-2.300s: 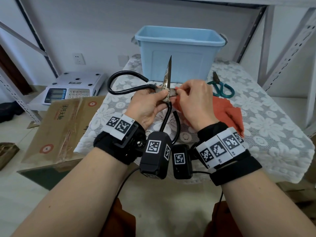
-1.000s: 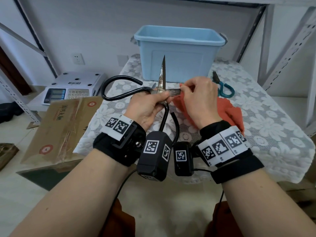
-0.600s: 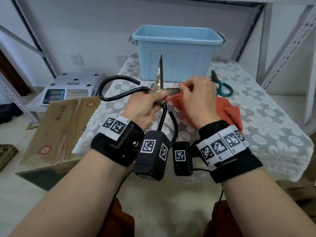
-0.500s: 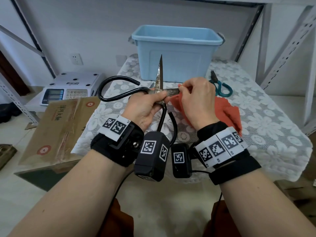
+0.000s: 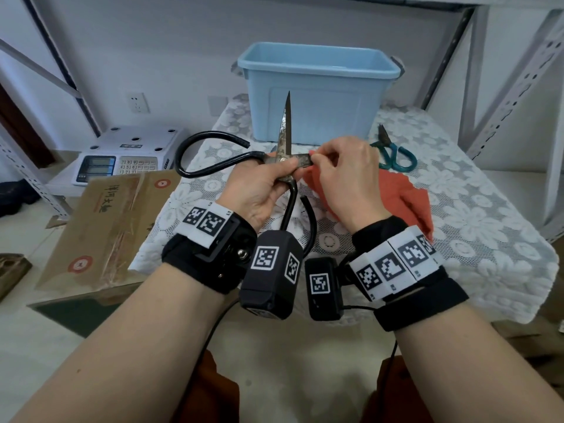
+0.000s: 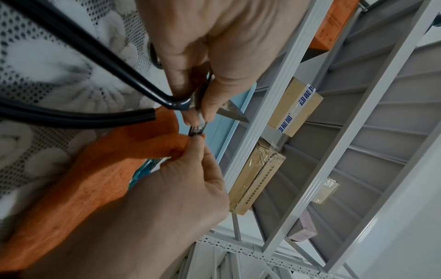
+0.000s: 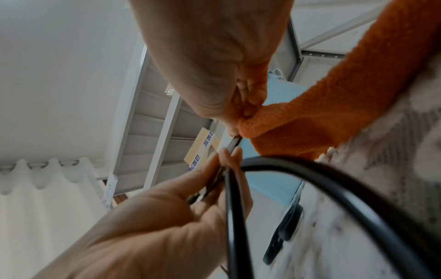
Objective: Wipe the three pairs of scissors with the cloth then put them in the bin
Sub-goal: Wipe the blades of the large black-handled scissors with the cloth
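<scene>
Wipe stage, pair 1 of 3: left hand (image 5: pixel 259 190) grips open black scissors (image 5: pixel 285 138); right hand (image 5: pixel 348 178) fingers (image 5: pixel 328 154) pinch cloth (image 5: pixel 403 196) on blade; green scissors (image 5: pixel 393 151) on worktop (image 5: pixel 476 209); third pair unseen; bin (image 5: pixel 317 90) contents unseen

A storeroom or small stockroom, by the look of it: grey slotted-angle metal shelving (image 5: pixel 515 96) frames the lace-covered surface (image 5: pixel 476 209), and taped cardboard cartons (image 6: pixel 294 107) sit on the racks overhead. A white electronic weighing scale (image 5: pixel 122 154) stands on a low shelf at the left, with a flattened printed carton (image 5: pixel 110 221) leaning beside it, above a pale tiled floor
</scene>
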